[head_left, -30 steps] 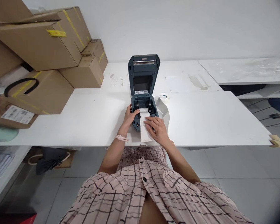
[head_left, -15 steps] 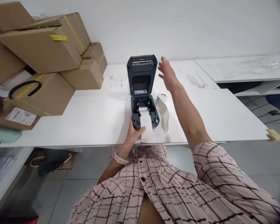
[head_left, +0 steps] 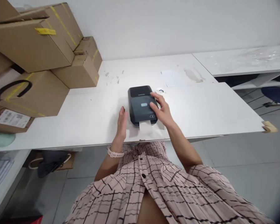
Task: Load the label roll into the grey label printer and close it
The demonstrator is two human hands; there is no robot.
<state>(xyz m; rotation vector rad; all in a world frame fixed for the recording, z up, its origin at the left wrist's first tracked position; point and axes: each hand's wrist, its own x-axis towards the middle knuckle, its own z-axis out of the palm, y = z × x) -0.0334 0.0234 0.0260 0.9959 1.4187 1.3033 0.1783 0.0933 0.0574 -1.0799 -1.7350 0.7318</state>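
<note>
A dark blue-grey label printer (head_left: 140, 107) sits on the white table with its lid down. From its front slot a white paper strip (head_left: 145, 127) sticks out toward me. My right hand (head_left: 162, 110) rests on the lid's right side, fingers apart, holding nothing. Just left of the printer, my left hand (head_left: 122, 123) is held upright and flat, empty, with a small gap to the casing. Behind my right hand, part of a loose white paper piece (head_left: 160, 91) shows beside the printer; the rest of it is hidden.
Cardboard boxes (head_left: 35, 43) are stacked at the table's left end. A black curved handle or strap (head_left: 13, 85) lies over one box. Clear plastic film (head_left: 259, 57) lies on the back right table. A brown piece (head_left: 270, 127) caps the table's right corner (head_left: 254, 129).
The printer's lid has swung from upright to down. My right hand moved from beside the raised lid onto its top. My left hand let go of the paper and printer front and moved left.
</note>
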